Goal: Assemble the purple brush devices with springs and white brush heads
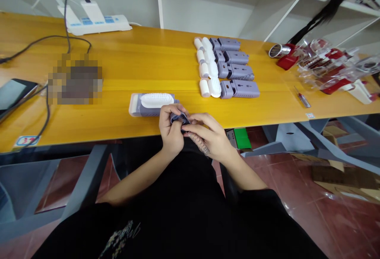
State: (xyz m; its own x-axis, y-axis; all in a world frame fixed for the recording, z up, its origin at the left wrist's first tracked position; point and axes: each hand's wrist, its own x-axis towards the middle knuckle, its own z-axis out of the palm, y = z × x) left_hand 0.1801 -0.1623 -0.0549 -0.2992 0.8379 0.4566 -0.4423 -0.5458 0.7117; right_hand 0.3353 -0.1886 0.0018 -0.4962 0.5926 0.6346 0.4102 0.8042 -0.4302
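My left hand point(171, 130) is closed around a small hollow purple-grey plastic part point(179, 117) at the table's front edge, its dark opening facing me. From the other side my right hand point(213, 138) meets it, fingertips at the rim and the other fingers curled round a purple-grey piece with a line pattern point(198, 142). Whether the two pieces are joined is hidden by my fingers. Just behind my left hand, a purple-grey plastic case point(145, 111) lies on the table with a white bristled brush head point(157, 100) on top.
Rows of purple-grey cases point(245, 88), white brush heads point(214, 87) and small white cylinders point(204, 87) lie beyond my hands. A screwdriver point(303, 99) and red-and-metal graters point(287, 59) are at right. A power strip point(115, 24), cables and a phone point(18, 92) occupy the left.
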